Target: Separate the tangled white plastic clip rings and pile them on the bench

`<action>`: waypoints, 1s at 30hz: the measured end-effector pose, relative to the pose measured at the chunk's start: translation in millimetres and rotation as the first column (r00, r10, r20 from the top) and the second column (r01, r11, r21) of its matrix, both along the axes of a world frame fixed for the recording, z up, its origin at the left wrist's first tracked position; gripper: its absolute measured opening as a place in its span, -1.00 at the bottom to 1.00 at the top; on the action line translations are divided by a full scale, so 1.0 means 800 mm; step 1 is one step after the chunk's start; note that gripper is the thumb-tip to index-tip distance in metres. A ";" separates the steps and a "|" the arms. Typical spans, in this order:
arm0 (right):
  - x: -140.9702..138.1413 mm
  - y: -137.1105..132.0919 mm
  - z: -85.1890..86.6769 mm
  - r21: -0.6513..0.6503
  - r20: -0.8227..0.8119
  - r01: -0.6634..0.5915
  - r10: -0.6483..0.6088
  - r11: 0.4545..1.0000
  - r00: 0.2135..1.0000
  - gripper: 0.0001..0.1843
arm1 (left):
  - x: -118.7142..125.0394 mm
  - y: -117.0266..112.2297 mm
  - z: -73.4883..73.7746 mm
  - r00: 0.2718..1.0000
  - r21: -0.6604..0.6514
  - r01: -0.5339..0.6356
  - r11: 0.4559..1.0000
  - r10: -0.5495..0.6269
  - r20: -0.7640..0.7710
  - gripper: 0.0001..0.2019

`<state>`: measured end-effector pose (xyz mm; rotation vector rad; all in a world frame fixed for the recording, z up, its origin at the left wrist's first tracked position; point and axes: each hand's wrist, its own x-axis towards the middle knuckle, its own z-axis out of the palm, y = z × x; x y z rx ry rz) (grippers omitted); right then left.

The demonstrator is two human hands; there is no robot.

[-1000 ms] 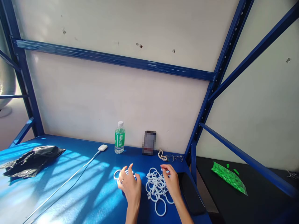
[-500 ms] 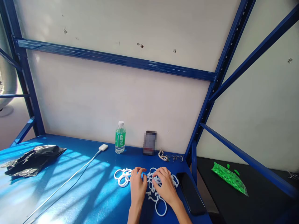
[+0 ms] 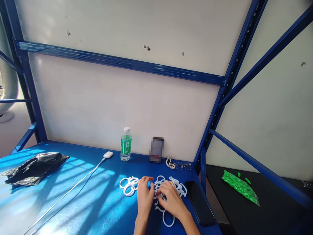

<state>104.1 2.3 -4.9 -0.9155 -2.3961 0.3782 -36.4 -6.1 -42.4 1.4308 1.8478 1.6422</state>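
Note:
White plastic curtain rings [image 3: 168, 226], several of them with small eyelets, lie in a tangled heap on the blue tabletop. My right hand [image 3: 171, 200] reaches over this heap, its fingers bent down and its thumb close to the index fingertip at the heap's left side, on a ring mostly hidden by the hand. Just left of the heap is my left hand [image 3: 146, 194], fingers curved forward and thumb held apart, with nothing visible in it. A smaller group of white rings [image 3: 128, 191] lies beyond its left side.
A black phone [image 3: 200, 204] lies right of the heap. Behind stand a water bottle [image 3: 126, 147] and a blurred upright box [image 3: 156, 150], with glasses [image 3: 183, 166] nearby. A white cable [image 3: 73, 189] and black plastic bag [image 3: 36, 166] are left. Blue rack posts [image 3: 202, 173] border the table.
My right hand has shifted slightly left and toward me, its fingertips drawing together and uncovering rings behind it. My left hand has hardly moved.

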 end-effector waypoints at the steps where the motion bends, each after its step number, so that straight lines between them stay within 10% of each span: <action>1: 0.000 0.001 0.001 -0.006 -0.034 0.014 -0.014 1.000 0.999 -0.80 | 0.001 0.000 0.001 0.999 0.010 0.015 1.000 -0.015 0.044 -0.75; 14: 0.006 0.023 -0.004 -0.439 -0.609 -0.108 -0.207 0.892 0.766 -0.64 | 0.015 0.005 0.017 0.721 0.022 0.469 0.883 -0.397 0.568 -0.44; 21: 0.003 0.017 0.003 -0.460 -0.644 -0.171 -0.195 0.871 0.740 -0.61 | 0.017 0.006 0.017 0.528 0.013 0.594 0.804 -0.402 0.748 -0.39; 30: 0.001 0.006 0.009 -0.353 -0.661 -0.249 -0.052 0.902 0.748 -0.73 | 0.020 0.004 0.018 0.493 0.049 0.585 0.809 -0.403 0.771 -0.42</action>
